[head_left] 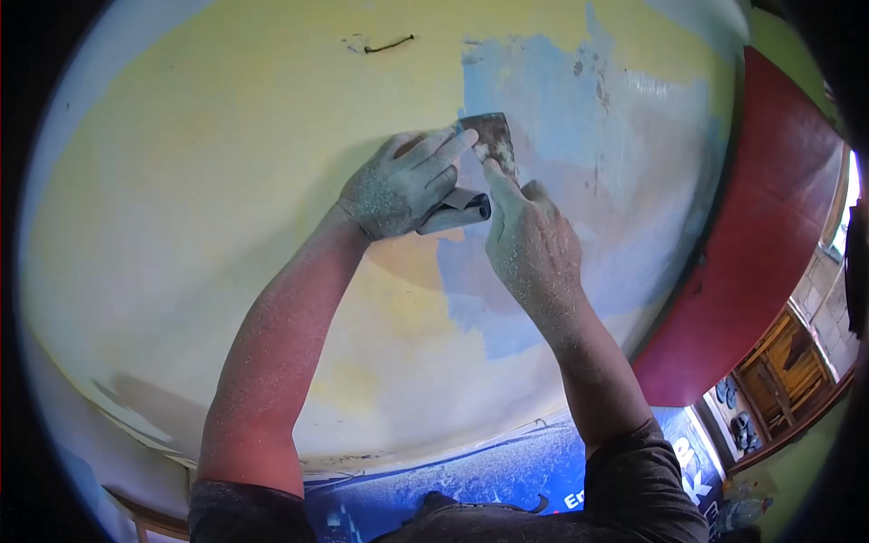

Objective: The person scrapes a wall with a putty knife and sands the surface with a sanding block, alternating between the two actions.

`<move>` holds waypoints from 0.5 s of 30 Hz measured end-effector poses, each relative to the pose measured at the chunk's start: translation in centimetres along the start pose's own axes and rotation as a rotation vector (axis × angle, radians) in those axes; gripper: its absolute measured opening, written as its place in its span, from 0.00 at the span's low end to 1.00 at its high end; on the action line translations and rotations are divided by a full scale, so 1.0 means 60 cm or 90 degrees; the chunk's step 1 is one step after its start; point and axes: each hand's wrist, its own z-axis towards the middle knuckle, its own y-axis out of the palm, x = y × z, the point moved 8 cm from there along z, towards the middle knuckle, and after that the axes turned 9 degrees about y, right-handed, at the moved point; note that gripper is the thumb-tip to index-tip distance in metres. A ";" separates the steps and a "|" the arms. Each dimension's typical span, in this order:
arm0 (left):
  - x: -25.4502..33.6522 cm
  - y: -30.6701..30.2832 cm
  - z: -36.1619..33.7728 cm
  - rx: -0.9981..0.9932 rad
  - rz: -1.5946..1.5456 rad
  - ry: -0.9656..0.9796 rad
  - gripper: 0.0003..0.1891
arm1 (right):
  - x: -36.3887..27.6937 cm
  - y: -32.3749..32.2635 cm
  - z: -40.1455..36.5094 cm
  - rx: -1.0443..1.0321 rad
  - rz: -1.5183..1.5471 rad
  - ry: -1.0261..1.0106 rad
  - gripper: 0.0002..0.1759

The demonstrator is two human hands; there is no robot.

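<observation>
Scraper (494,145), its blade against the patchy wall (272,172), sits between and just above your hands: your right hand (536,240) grips it, forefinger extended onto the blade, and your left hand's (398,185) fingertips reach its left edge. Your left hand also clasps a grey roll (460,217). Below, the blue banner (434,484) shows white letters, "En" and a large "K".

On the right, a big red panel (742,244) is standing. Far right, a brown wooden door (783,376) and a pale block wall (826,294) are showing, and bright light (848,185) is shining in. Near, a blue banner (516,471) with white letters is spreading out.
</observation>
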 end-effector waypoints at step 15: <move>0.001 -0.011 0.007 0.003 -0.035 -0.030 0.15 | -0.009 -0.003 0.025 0.004 0.008 0.006 0.38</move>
